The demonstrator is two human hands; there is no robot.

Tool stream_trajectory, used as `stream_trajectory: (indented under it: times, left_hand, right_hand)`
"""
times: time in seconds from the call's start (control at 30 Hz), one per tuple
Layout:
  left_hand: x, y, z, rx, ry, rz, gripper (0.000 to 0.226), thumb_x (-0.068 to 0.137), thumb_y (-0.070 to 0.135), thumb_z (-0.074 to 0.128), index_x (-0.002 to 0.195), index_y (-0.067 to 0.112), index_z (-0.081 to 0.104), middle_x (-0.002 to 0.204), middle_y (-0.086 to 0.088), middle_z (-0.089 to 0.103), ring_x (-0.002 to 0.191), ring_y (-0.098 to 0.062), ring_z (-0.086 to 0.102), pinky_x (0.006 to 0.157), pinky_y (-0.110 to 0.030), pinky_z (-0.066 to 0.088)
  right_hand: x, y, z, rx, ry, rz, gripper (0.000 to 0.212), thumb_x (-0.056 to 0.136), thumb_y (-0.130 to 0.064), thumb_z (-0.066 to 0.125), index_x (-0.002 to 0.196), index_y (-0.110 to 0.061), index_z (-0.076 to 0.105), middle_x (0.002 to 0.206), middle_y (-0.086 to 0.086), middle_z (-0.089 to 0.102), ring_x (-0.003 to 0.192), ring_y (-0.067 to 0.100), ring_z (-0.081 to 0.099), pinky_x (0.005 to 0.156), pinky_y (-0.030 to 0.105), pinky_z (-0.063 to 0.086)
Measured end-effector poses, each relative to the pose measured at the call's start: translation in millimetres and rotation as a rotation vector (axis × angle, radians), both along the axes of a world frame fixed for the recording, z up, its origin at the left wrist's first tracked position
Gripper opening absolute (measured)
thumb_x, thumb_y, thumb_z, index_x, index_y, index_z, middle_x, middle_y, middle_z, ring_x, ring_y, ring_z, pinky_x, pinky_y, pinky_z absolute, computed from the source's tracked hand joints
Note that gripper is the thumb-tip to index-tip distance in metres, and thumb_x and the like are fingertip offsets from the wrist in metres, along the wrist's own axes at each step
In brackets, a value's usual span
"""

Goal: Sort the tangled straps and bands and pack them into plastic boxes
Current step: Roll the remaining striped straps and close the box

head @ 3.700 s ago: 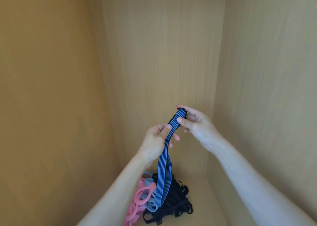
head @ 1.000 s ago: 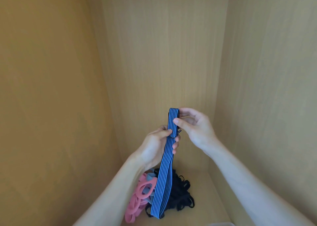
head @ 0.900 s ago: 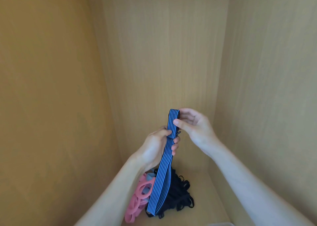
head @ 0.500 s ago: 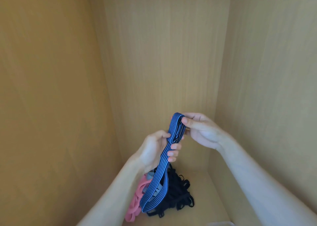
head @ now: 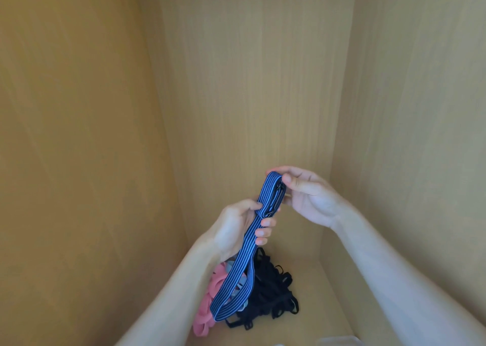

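A person works inside a compartment of light wood, with the back wall [head: 249, 82] and two side walls around a wooden floor [head: 323, 306]. On this floor lies a tangle of black straps [head: 268, 293]. Pink bands [head: 207, 306] and a pale blue band [head: 231, 264] touch its left side. Above the tangle, the left hand [head: 234, 227] grips a blue striped strap [head: 247, 245], and the right hand [head: 310, 195] pinches its folded top. The strap's lower loop hangs over the tangle. The edge of a clear plastic box [head: 339, 341] shows near the tangle, at the right.
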State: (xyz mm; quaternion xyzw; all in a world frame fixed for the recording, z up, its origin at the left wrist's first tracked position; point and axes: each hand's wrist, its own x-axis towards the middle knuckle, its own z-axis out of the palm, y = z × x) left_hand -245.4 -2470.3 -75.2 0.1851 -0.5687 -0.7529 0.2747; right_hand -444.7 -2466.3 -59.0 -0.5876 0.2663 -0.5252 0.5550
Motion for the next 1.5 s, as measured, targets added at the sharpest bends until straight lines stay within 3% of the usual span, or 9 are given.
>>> stream_trajectory:
  times: [0.27,0.47,0.63,0.73,0.93,1.13,1.27,1.33,1.5]
  left_hand:
    - [-3.5,1.3,-3.3,-0.043,-0.041,0.044,0.021,0.101,0.012,0.026,0.110,0.007,0.045,0.072,-0.001,0.040,0.059,-0.014,0.031,0.054,-0.025,0.029]
    - [-6.8,-3.5,-6.3,-0.113,-0.054,0.235,0.020,0.104,0.005,0.029,0.116,0.007,0.044,0.072,-0.003,0.046,0.058,-0.015,0.036,0.053,-0.028,0.030]
    - [-8.2,-4.7,-11.5,-0.133,-0.047,0.291,0.016,0.106,0.004,0.037,0.114,0.003,0.050,0.082,-0.013,0.060,0.062,-0.019,0.049,0.062,-0.032,0.045]
    - [-5.1,-7.4,-12.2,-0.094,-0.023,0.267,0.019,0.106,0.005,0.041,0.121,-0.003,0.050,0.093,-0.020,0.067,0.070,-0.024,0.060,0.073,-0.037,0.055]
    - [-0.8,-10.8,-14.2,-0.073,-0.060,0.212,0.029,0.108,0.011,0.039,0.127,-0.009,0.045,0.101,-0.027,0.069,0.079,-0.031,0.069,0.079,-0.039,0.060]
    - [-3.9,-11.0,-15.2,-0.053,-0.005,0.256,0.021,0.108,0.009,0.038,0.118,-0.004,0.051,0.087,-0.017,0.074,0.078,-0.028,0.073,0.074,-0.035,0.060]
    - [-4.7,-8.9,-12.6,0.052,0.055,0.277,0.034,0.107,0.008,0.038,0.127,-0.015,0.051,0.105,-0.024,0.069,0.091,-0.032,0.070,0.082,-0.041,0.059]
    - [-2.0,-7.8,-9.5,0.120,0.078,0.218,0.041,0.105,0.014,0.035,0.133,-0.013,0.050,0.114,-0.027,0.064,0.098,-0.034,0.066,0.094,-0.046,0.054]
    - [5.2,-6.6,-3.5,0.238,0.169,0.088,0.049,0.098,0.035,0.046,0.127,-0.004,0.051,0.108,-0.024,0.064,0.096,-0.035,0.065,0.094,-0.046,0.051]
  right_hand:
    - [-5.2,-2.5,3.2,0.004,0.004,-0.106,0.015,0.085,-0.014,0.063,0.094,-0.007,0.074,0.091,0.007,0.071,0.088,0.021,0.064,0.086,0.037,0.047]
    - [6.8,3.4,8.7,0.056,0.434,-0.303,0.041,0.084,-0.038,0.078,0.119,-0.018,0.069,0.110,-0.002,0.075,0.101,0.009,0.068,0.084,0.032,0.050]
    - [22.6,3.9,12.6,-0.047,0.523,-0.527,0.013,0.090,-0.011,0.074,0.101,-0.016,0.069,0.096,-0.001,0.074,0.081,0.004,0.067,0.079,0.016,0.049]
    - [30.8,9.1,10.0,-0.142,0.521,-0.589,0.017,0.092,-0.004,0.069,0.095,-0.021,0.068,0.085,-0.003,0.075,0.072,0.001,0.068,0.072,0.010,0.050]
    - [37.7,20.2,5.2,-0.368,0.657,-0.684,0.030,0.091,-0.003,0.068,0.118,-0.015,0.070,0.106,-0.006,0.068,0.092,0.008,0.065,0.082,0.016,0.052]
    - [38.3,29.9,1.9,-0.681,0.755,-0.737,0.032,0.086,0.004,0.070,0.115,-0.009,0.072,0.102,0.000,0.067,0.096,0.012,0.064,0.088,0.021,0.050]
    - [40.7,33.2,-3.7,-0.797,0.747,-0.760,0.043,0.077,0.017,0.066,0.113,-0.005,0.074,0.111,0.004,0.072,0.107,0.015,0.067,0.098,0.023,0.050]
    - [41.5,32.5,-8.0,-0.839,0.759,-0.775,0.050,0.071,0.023,0.062,0.112,-0.003,0.074,0.115,0.006,0.073,0.111,0.018,0.067,0.102,0.031,0.050]
    - [40.6,28.2,-18.1,-0.850,0.802,-0.776,0.055,0.069,0.025,0.061,0.114,-0.005,0.075,0.119,0.004,0.072,0.116,0.020,0.064,0.103,0.042,0.049]
